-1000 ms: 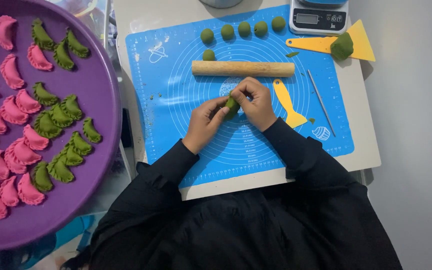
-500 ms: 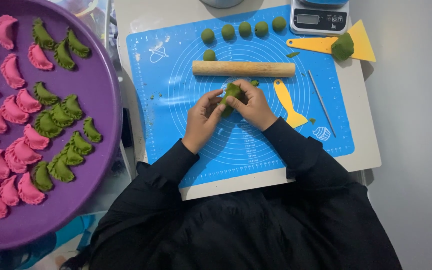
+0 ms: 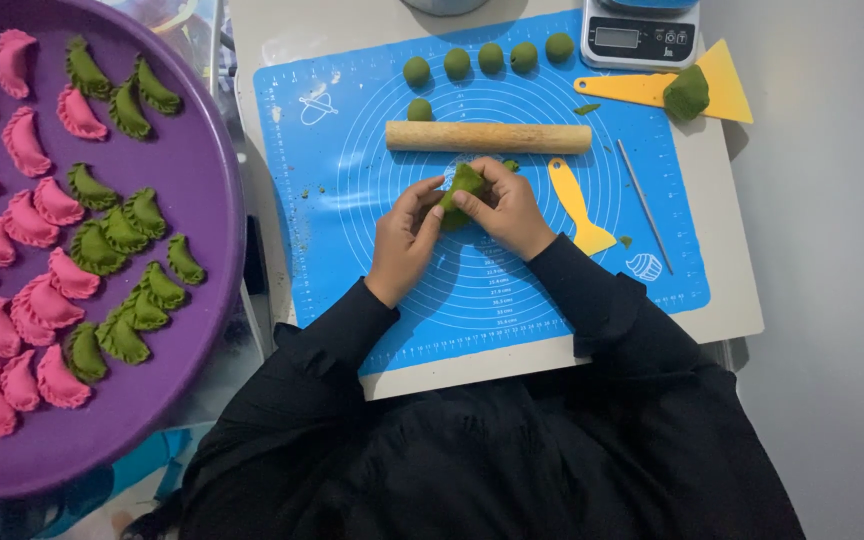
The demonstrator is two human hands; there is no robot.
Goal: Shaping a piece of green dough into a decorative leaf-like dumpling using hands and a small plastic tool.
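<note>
A folded piece of green dough (image 3: 463, 184) is pinched between my left hand (image 3: 404, 238) and my right hand (image 3: 508, 208), both over the middle of the blue silicone mat (image 3: 342, 230). Fingertips of both hands close on the dough's edges. A wooden rolling pin (image 3: 488, 137) lies just beyond the hands. Several green dough balls (image 3: 489, 59) sit in a row at the mat's far edge, with one more (image 3: 419, 109) beside the pin.
A large purple tray (image 3: 202, 250) at the left holds several pink and green crimped dumplings. A yellow spatula (image 3: 576, 206), a thin metal rod (image 3: 644, 205), a yellow scraper (image 3: 642, 88) with a green dough lump (image 3: 687, 92) and a digital scale (image 3: 640, 35) lie to the right.
Both hands have lifted slightly toward the rolling pin, and the green dough shows more between the fingers than before.
</note>
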